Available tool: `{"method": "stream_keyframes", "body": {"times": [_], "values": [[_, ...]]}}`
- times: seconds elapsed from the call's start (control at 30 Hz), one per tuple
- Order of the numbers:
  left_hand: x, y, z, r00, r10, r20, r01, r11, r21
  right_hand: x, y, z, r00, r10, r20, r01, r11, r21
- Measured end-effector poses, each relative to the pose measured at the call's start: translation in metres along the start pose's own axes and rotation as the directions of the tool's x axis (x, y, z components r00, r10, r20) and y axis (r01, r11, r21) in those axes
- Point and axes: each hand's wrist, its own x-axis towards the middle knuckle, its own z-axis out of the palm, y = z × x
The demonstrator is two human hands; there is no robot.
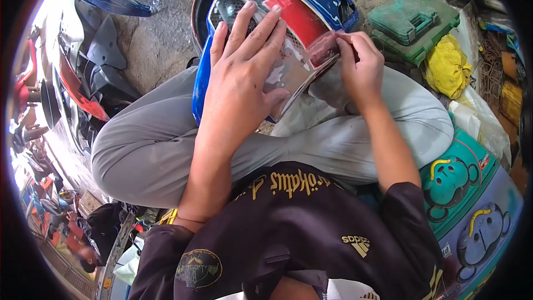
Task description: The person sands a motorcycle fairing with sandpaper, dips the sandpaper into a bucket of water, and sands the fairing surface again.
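Crossed legs in grey trousers (144,139); dark round basin (195,19) beyond. Red, blue and white panel (300,19) over lap, overlapping basin in view, finish patchy. Green case (401,21) near panel, right side. Left hand (240,72) flat on panel, fingers spread. Right hand (363,64) closed, fingertips pinching dull reddish strip (323,51) at panel's edge.

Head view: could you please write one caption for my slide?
Left hand spread across a red-and-blue panel, right hand pinching a reddish piece near its edge.
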Motion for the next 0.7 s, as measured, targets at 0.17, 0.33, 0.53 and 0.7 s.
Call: {"method": "stream_keyframes", "body": {"times": [0.17, 0.33, 0.53, 0.7], "values": [[0.0, 0.001, 0.001, 1.0, 0.004, -0.003, -0.004, 1.0, 0.001, -0.012, -0.015, 0.003, 0.968, -0.249, 0.027, 0.25, 0.968, -0.037], [0.0, 0.0, 0.0, 1.0, 0.007, -0.006, -0.007, 1.0, 0.0, -0.017, -0.033, 0.008, 0.973, -0.232, 0.001, 0.232, 0.973, 0.001], [0.0, 0.0, 0.001, 1.0, 0.003, -0.009, -0.003, 1.0, -0.006, -0.016, -0.036, 0.005, 0.987, -0.156, 0.037, 0.157, 0.987, -0.025], [-0.002, 0.001, 0.001, 1.0, 0.0, 0.0, 0.0, 1.0, 0.014, -0.006, -0.013, 0.007, 1.0, -0.005, -0.022, 0.003, 0.997, -0.081]]}}
